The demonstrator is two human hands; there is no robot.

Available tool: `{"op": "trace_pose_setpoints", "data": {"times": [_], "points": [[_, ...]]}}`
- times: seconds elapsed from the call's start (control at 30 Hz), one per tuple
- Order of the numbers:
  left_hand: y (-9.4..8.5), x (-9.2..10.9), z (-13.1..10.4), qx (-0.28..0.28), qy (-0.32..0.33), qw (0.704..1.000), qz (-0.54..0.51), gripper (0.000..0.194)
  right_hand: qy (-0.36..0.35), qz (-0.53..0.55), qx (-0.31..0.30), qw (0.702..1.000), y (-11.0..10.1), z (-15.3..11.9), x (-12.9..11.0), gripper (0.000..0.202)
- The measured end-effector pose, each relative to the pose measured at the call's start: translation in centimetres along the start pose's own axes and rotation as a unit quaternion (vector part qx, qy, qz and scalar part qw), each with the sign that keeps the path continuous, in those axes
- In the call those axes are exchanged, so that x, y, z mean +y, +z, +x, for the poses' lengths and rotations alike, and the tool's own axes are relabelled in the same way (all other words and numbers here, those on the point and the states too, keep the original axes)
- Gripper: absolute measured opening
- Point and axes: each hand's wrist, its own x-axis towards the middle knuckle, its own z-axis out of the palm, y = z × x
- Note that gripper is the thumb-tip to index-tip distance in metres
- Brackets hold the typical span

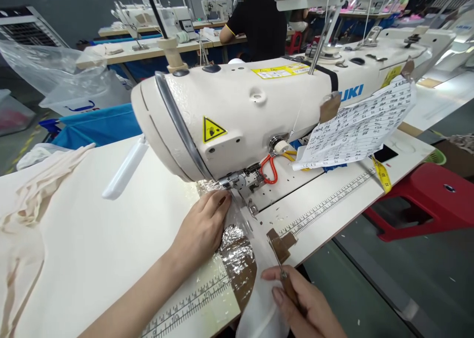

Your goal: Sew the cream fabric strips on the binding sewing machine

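Observation:
A white sewing machine (229,115) stands across the table. My left hand (202,227) lies by its needle area, fingers pressed together on thin white fabric (264,259); what its fingertips grip is hidden. The fabric runs from the machine down over the table's front edge. My right hand (299,301) is closed on a wooden-handled awl (289,287), its thin metal tip pointing up and left, beside the fabric. Clear shiny tape over brown tape (239,259) covers the table between the hands.
Cream fabric (27,204) lies at the left, with a white plastic piece (124,172) nearer the machine. A handwritten sheet (355,125) hangs on the machine's right side. A red stool (429,194) stands at the right. A person in black (259,24) sits behind.

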Motion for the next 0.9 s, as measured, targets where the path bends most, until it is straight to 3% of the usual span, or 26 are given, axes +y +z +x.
{"op": "trace_pose_setpoints", "data": {"times": [0.17,0.33,0.6,0.9], "points": [[0.1,-0.5,0.5,0.031,0.011,0.999,-0.025,0.027,-0.065,-0.080,-0.022,0.994,-1.1,1.4,-1.9,0.037],[-0.1,-1.1,0.2,0.039,0.028,0.994,-0.098,0.033,-0.061,-0.083,-0.038,0.994,-1.3,2.1,-2.5,0.037],[0.1,-1.2,0.4,0.039,0.010,0.999,-0.023,0.031,-0.083,-0.073,-0.061,0.992,-0.8,3.6,-3.7,0.030],[-0.1,-1.1,0.2,0.052,0.024,0.992,-0.110,0.033,-0.147,-0.120,-0.032,0.981,-0.9,4.8,-4.8,0.023]]}}
